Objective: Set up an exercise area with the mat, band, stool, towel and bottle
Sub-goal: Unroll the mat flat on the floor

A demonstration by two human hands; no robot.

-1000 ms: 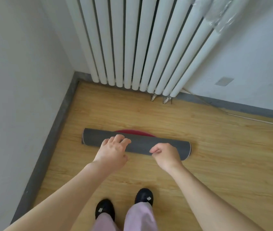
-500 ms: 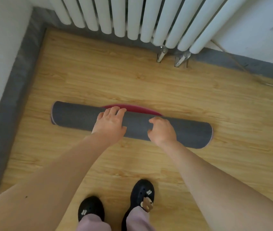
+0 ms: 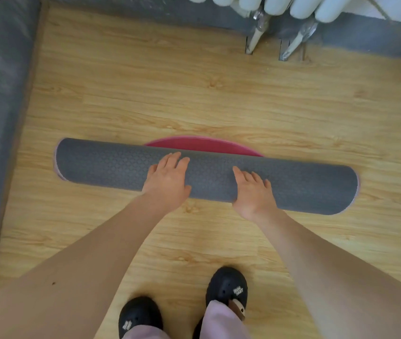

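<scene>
Head view: rolled grey mat [image 3: 96, 160] lies crosswise on the floor [image 3: 194, 94] below the radiator [image 3: 304, 6], with left hand [image 3: 167, 182] and right hand [image 3: 253, 192] pressing flat, fingers straight, on top; even pressure from both palms should unroll it straight.

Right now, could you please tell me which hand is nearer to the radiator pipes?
Right. The right hand rests on the rolled mat almost straight out from the radiator pipes; the left hand rests on it further left.
</scene>
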